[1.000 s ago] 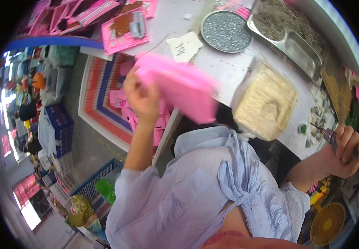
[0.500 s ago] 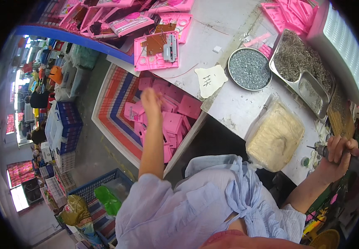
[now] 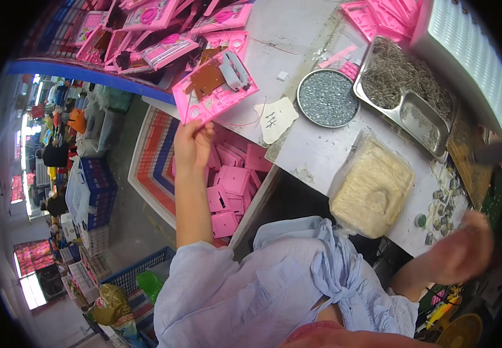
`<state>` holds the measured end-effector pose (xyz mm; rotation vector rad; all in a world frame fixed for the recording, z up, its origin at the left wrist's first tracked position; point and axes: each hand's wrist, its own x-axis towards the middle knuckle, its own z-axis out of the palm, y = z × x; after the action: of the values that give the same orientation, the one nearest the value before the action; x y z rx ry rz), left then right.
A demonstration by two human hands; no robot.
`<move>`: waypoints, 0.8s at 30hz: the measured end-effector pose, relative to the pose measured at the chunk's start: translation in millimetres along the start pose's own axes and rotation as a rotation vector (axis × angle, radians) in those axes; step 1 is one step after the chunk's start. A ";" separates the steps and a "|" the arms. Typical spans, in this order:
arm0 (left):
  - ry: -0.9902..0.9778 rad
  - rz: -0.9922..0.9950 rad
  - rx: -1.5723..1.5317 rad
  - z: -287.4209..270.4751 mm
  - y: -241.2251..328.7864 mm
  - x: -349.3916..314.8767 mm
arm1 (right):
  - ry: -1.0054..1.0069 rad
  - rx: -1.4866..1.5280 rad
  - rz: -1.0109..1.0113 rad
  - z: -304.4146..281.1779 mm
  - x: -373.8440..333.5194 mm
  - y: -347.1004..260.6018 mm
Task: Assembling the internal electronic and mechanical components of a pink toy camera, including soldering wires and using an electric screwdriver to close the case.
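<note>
Pink casing (image 3: 221,100) in left hand (image 3: 195,142)

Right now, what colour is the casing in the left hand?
The casing is pink, best seen in the head view.

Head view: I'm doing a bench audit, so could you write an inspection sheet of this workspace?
Surface: white tabletop, specked and smudged.
Work pieces: pink casing with brown board, tilted; blurred dark tool.
Clutter: torn card, round dish of grey bits, wrapped beige block.
Hands: left hand grips the casing's edge; right hand blurred, grip unclear.
Cables: thin reddish wire on the tabletop.
Surroundings: striped bin of pink parts, stacked blue crates.
</note>
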<state>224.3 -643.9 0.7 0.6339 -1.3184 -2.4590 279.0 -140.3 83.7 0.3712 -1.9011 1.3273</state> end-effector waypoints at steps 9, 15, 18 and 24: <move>-0.582 -0.288 -0.077 128.6 -94.8 -161.6 | -0.532 0.830 0.956 102.9 -60.2 7.8; -0.736 0.456 0.784 150.8 -123.8 -152.4 | -0.164 0.539 0.795 62.0 -37.6 21.6; -0.836 0.895 0.987 151.7 -141.6 -152.6 | -0.398 0.293 0.832 30.4 -35.3 43.8; -1.240 0.917 1.156 142.7 -159.2 -150.0 | -0.519 -0.185 0.734 19.5 -40.2 65.8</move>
<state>276.5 -389.5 -26.2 -1.3115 -2.5355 -0.9728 256.3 -137.8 7.4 -0.1197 -2.7371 1.5869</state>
